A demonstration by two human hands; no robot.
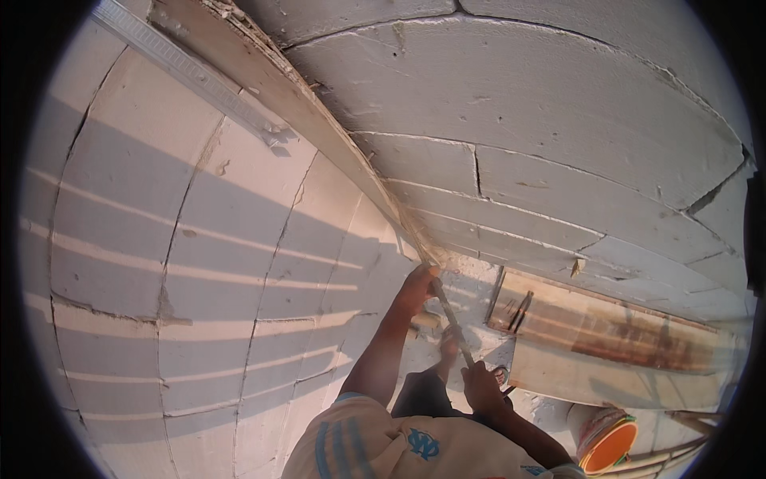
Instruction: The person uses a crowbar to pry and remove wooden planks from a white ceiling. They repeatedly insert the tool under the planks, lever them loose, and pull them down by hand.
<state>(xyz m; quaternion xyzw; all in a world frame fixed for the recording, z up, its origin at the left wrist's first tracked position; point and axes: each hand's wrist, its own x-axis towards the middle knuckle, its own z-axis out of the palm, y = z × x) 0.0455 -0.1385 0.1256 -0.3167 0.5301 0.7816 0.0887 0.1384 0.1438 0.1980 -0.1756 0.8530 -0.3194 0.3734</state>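
A narrow pole (pixel 452 316) slants across the middle of the view, between my two hands. My left hand (pixel 420 286) is closed around its upper part, close to the corner of the walls. Lower down and to the right, my right hand (pixel 482 388) grips the pole's lower end. Above my left hand, a long wooden board (pixel 311 104) with a rough, crusted edge runs up to the top left along the wall corner. Whether the pole joins this board cannot be made out. A small dark item beside my right hand is too small to name.
Block walls rise on the left (pixel 207 319) and on the right (pixel 511 88). A perforated metal strip (pixel 191 80) lies against the left wall. Wooden planks (pixel 606 319) lie at right. Below them sit a bucket with an orange inside (pixel 610 447) and several poles (pixel 662 459).
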